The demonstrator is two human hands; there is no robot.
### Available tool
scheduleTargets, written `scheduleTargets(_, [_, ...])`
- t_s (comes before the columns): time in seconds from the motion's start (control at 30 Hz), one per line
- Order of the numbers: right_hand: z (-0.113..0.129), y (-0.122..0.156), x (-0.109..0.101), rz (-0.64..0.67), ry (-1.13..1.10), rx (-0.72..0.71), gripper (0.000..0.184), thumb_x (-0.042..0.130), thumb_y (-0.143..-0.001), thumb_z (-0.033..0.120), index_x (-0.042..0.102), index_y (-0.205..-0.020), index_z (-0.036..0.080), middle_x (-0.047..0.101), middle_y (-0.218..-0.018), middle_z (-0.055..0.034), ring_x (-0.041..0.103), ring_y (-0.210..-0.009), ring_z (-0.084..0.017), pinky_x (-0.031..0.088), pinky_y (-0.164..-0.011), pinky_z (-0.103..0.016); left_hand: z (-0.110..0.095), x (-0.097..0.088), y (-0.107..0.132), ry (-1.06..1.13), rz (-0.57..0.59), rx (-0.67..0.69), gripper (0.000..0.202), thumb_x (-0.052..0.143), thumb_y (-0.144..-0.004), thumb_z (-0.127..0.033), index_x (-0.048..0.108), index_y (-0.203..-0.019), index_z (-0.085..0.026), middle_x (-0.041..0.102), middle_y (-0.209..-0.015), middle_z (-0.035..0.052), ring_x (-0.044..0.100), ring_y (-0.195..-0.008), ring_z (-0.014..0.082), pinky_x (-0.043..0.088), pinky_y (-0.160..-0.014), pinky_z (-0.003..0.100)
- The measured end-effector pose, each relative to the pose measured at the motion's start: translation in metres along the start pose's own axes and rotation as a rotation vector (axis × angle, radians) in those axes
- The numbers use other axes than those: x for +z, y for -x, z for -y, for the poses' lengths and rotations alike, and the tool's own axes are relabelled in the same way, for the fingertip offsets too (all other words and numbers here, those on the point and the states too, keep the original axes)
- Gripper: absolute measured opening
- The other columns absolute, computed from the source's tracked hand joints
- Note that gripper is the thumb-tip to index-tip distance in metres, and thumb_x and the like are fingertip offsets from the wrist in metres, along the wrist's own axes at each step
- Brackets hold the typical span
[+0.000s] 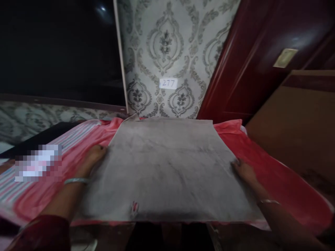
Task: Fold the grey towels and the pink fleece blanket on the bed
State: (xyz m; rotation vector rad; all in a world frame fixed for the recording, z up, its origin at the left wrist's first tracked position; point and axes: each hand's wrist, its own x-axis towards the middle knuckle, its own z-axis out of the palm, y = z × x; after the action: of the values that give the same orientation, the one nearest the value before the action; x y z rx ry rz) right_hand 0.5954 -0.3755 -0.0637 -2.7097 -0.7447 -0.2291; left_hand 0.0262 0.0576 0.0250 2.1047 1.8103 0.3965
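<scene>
A grey towel [167,167] lies spread flat over a pink-red blanket [274,174] on a raised surface in front of me. My left hand [94,157] rests at the towel's left edge, fingers curled over the hem. My right hand [243,170] sits at the towel's right edge, fingertips pressed onto the cloth. Both wrists wear thin bangles. A small red mark [134,207] shows near the towel's front edge.
Patterned wallpaper [167,52] with a small label reading 277 [168,83] stands behind. A dark screen [57,48] fills the upper left, a dark red door [261,52] the right, a brown wooden panel [295,122] beside it. Striped cloth [15,188] lies at left.
</scene>
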Motion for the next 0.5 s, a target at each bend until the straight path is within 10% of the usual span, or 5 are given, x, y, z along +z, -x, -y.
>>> scheduleTargets(0.5, [0.039, -0.088, -0.004, 0.136, -0.028, 0.315, 0.052, 0.042, -0.098, 0.04, 0.072, -0.122, 0.006, 0.071, -0.116, -0.0268, 0.068, -0.109, -0.038, 0.056, -0.08, -0.043, -0.039, 0.02, -0.015, -0.272, -0.155, -0.189, 0.045, 0.037, -0.095, -0.043, 0.065, -0.109, -0.01, 0.074, -0.108, 0.0192, 0.07, -0.096, 0.0309, 0.044, -0.062, 0.03])
